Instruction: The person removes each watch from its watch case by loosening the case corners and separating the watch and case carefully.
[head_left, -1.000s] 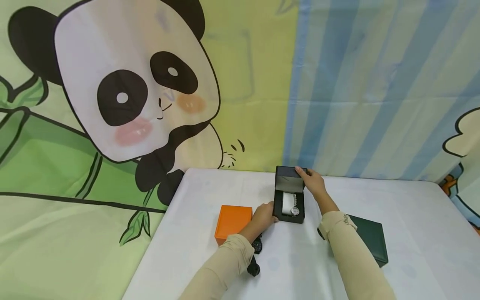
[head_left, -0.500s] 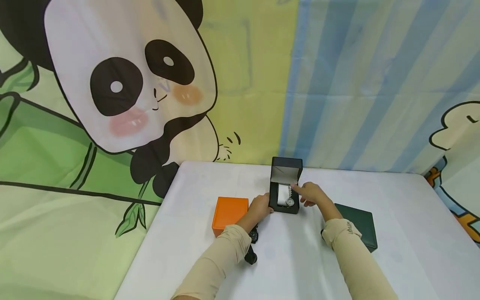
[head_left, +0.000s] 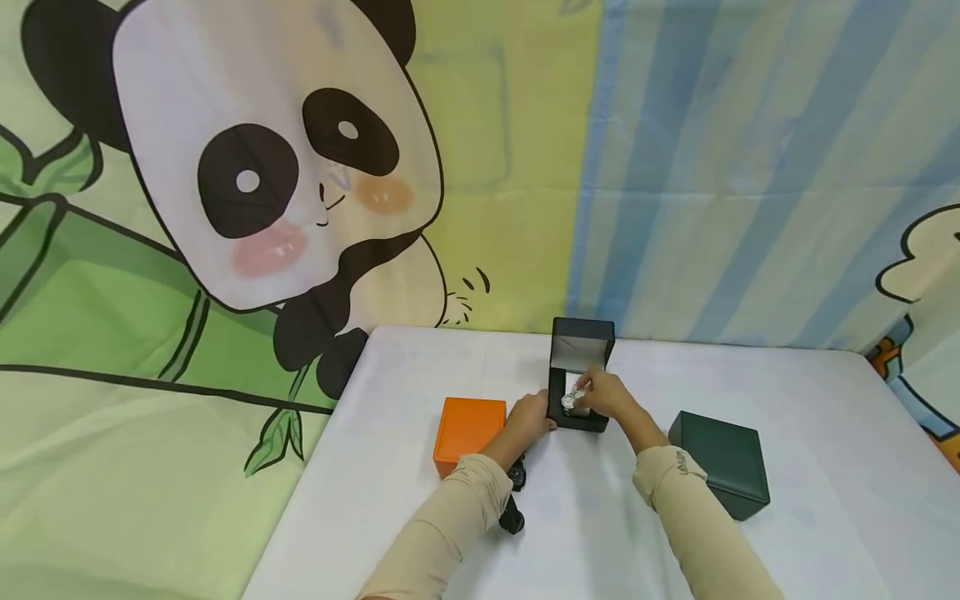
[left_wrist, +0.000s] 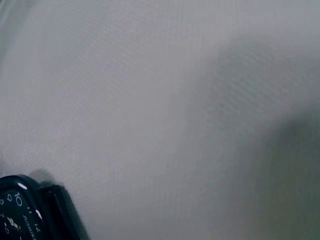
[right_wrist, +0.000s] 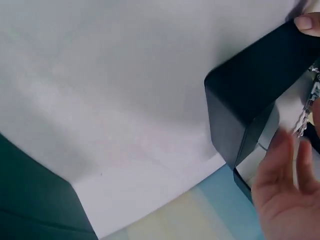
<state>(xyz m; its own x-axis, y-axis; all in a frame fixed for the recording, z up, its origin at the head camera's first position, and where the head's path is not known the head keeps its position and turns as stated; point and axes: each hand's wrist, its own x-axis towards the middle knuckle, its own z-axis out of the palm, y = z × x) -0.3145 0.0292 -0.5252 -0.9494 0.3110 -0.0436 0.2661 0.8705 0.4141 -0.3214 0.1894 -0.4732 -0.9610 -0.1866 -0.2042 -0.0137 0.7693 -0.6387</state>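
A black watch box stands at the back of the table with its lid up, showing a grey lining and a white cushion. My left hand grips its left side; in the right wrist view the left thumb lies on the box edge. Over the cushion, my right hand pinches a silver wristwatch by its bracelet. Below my left forearm lies a black watch, its dial partly covered by the sleeve. Its numbered face shows at the left wrist view's corner.
An orange box sits left of my left hand. On the right is a closed dark green box, partly behind my right sleeve. The white table ends at a printed cloth backdrop with a panda.
My right hand has left the box's raised lid and come down to the silver watch, which has shifted left on the cushion. My left hand has stayed on the box.
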